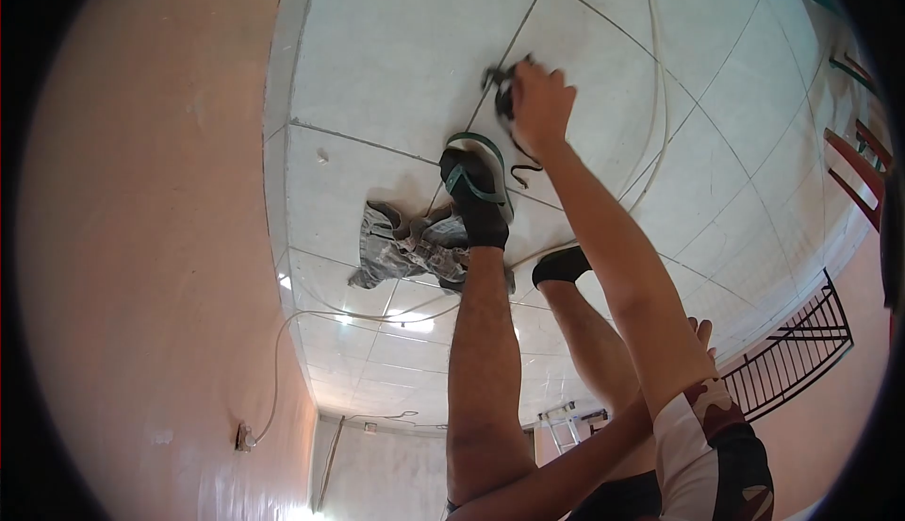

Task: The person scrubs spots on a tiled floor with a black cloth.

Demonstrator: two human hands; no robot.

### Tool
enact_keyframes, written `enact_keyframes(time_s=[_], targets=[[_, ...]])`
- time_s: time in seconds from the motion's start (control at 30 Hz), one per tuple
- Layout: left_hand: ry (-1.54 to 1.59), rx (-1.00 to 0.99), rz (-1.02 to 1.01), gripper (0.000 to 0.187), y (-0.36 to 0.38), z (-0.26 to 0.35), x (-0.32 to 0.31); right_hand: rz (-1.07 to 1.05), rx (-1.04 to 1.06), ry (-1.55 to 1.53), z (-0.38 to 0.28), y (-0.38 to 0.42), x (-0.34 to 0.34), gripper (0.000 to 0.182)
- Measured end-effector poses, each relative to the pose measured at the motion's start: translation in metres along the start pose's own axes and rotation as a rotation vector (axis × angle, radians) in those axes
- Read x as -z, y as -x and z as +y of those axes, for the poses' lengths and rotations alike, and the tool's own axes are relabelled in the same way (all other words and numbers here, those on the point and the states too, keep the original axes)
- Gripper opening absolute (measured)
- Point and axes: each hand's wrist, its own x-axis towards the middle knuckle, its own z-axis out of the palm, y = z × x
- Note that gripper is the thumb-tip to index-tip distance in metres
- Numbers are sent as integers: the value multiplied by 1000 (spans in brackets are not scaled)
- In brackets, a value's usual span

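Observation:
My right hand reaches down to the tiled floor, its fingers closed around a dark, blurred object of a kind I cannot make out. Close to that hand, a thin dark strap or cord lies curled on the tiles. My left hand shows only partly behind my right forearm, with fingers apart and nothing visible in them. Just below the dark object is my foot in a dark sock and a green-strapped flip-flop. Crumpled grey patterned cloth lies beside that foot.
A pale cable runs from a wall socket across the floor. Another pale cable crosses the tiles on the right. A black metal rack, red chair parts and a ladder stand farther off. The pinkish wall borders the left.

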Motion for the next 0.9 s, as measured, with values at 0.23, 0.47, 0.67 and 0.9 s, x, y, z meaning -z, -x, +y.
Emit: enact_keyframes(time_s=[0.23, 0.47, 0.67, 0.9], targets=[[-25, 8, 10, 40, -7, 7, 12, 61, 479, 96, 5, 24, -27, 14], [33, 32, 111, 40, -5, 1, -1, 71, 84, 60, -2, 11, -23, 17], [-18, 17, 59, 40, -9, 2, 12, -109, 250, 155, -5, 7, -13, 15], [796, 137, 78, 38, -4, -20, -29, -40, 451, 130, 5, 2, -18, 18]])
